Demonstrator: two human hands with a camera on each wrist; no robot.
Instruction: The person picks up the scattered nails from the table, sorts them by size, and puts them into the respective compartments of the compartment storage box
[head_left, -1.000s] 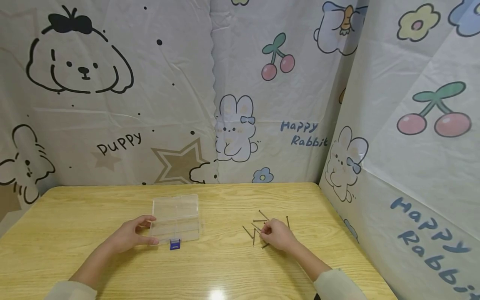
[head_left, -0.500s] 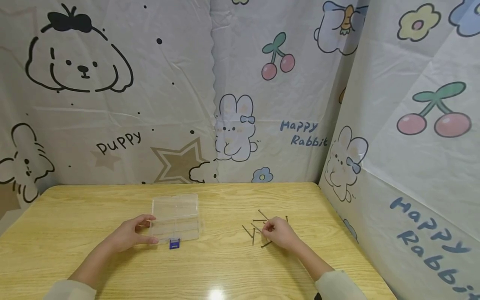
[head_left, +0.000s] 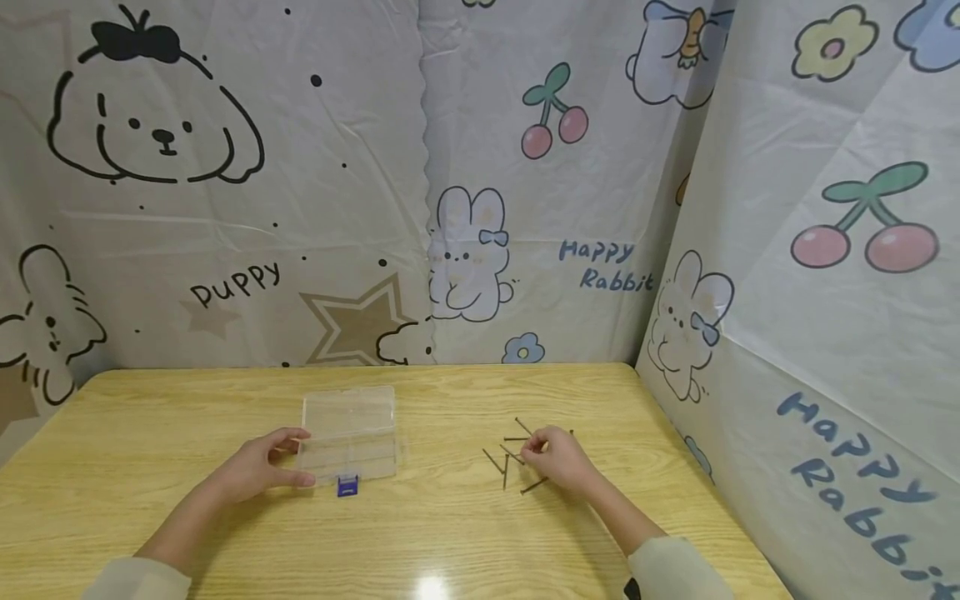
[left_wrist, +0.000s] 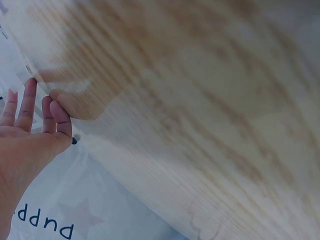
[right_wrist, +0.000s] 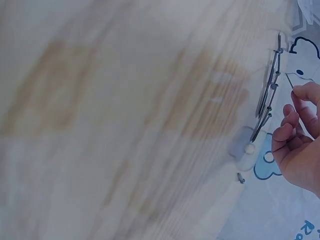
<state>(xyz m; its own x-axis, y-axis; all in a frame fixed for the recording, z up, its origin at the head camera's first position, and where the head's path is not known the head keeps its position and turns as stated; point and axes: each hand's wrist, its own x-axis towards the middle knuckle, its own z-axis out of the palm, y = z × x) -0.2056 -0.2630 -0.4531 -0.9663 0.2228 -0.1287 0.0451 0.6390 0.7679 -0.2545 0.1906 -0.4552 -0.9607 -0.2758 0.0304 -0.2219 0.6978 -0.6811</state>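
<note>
A clear plastic box [head_left: 349, 414] with a blue latch [head_left: 347, 485] lies on the left part of the table. My left hand [head_left: 258, 468] touches its left side, thumb near the front corner and fingers farther back. In the left wrist view, the left hand [left_wrist: 37, 125] has its fingers apart and lightly bent. My right hand [head_left: 558, 460] is over a loose group of nails [head_left: 505, 472]. In the right wrist view, thumb and forefinger of the right hand [right_wrist: 300, 135] pinch one thin nail [right_wrist: 290, 81], raised from the others; the fingertips hide its other end.
The wood-grain table [head_left: 442, 533] carries the box and nails. A printed cloth [head_left: 360, 167] hangs behind it, and another printed cloth [head_left: 817, 333] runs along the right side. One nail [head_left: 572, 433] lies partly hidden behind my right hand.
My right hand has risen slightly and moved back, so more of the front nail shows. The left hand and the box keep their places.
</note>
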